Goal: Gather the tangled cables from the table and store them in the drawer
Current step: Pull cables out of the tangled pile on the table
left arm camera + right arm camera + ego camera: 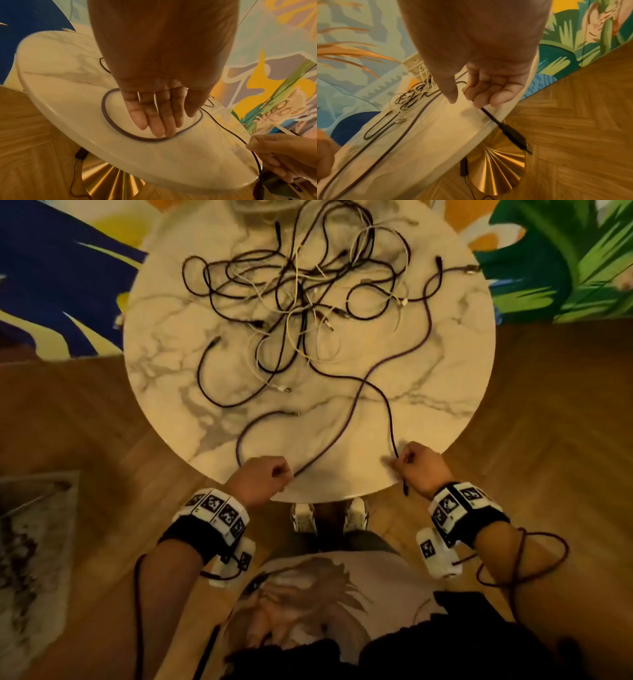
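A tangle of black and white cables [301, 292] lies across the middle and far side of the round marble table [428, 419]. My left hand [263, 475] is at the near edge, and its fingertips [161, 132] press down on a loop of purple cable [109, 119] that curves around the hand. My right hand [419, 465] holds a thin black cable [388, 412], with fingers [488, 94] curled round it. Its black plug [513, 135] hangs past the table rim. No drawer is in view.
A beige object [260, 205] sits at the table's far edge. The table stands on a gold fluted base [498, 169] over wood flooring, where a small black adapter [464, 167] lies. My shoes [303, 517] are just under the near rim. A colourful rug surrounds the far side.
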A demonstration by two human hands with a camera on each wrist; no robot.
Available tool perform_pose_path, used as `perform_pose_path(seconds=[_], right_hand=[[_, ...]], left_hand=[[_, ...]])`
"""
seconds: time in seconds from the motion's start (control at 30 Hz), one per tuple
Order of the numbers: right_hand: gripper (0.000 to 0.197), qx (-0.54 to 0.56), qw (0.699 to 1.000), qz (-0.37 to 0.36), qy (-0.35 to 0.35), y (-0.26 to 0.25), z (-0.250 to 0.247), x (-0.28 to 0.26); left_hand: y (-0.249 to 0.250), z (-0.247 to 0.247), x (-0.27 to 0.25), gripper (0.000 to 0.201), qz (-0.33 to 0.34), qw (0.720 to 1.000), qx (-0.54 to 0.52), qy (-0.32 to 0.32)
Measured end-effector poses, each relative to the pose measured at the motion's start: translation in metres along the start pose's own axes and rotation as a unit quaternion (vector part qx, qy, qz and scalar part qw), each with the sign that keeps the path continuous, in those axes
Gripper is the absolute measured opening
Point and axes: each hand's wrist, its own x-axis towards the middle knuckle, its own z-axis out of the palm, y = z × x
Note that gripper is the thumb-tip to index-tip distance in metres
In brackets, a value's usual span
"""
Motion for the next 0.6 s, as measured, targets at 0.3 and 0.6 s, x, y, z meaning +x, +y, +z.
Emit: perform_pose_path(seconds=[0.3, 0.6], right_hand=[[0.039, -0.014, 0.999, -0.028, -0.029, -0.006, -0.004, -0.006], [0.029, -0.084, 0.973, -0.181, -0.114, -0.07, -0.025, -0.017]], left_hand=[[0.02, 0.008, 0.005, 0.014, 0.032, 0.998, 0.049, -0.002], [0.109, 0.012, 0.037, 0.047, 0.233, 0.925, 0.3, 0.016]])
